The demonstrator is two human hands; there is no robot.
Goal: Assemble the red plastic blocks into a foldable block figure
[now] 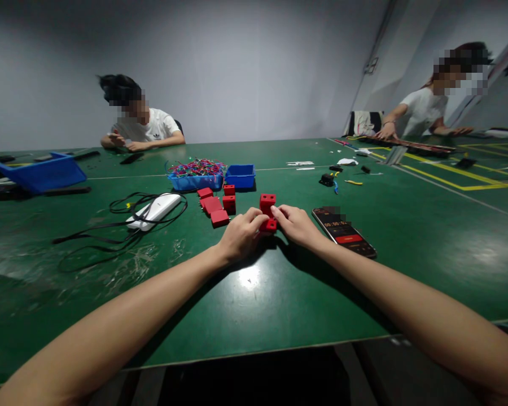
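Note:
In the middle of the green table, my two hands meet at a pair of red blocks with round holes, which look like plug adapters. My left hand (242,232) has its fingers closed on the nearer red block (270,226). Fingertips of my right hand (297,223) press together at the right side of the farther red block (267,198), which stands just behind; the fingers partly hide where they touch. To the left lie several more red blocks (213,204), some with metal pins showing.
Behind the blocks are a blue tray of coloured wires (197,181) and a blue bin (240,177). A white power strip (154,212) with black cable lies left, a phone (344,232) right. Two people sit across the table (254,304); a larger blue bin (42,175) stands far left.

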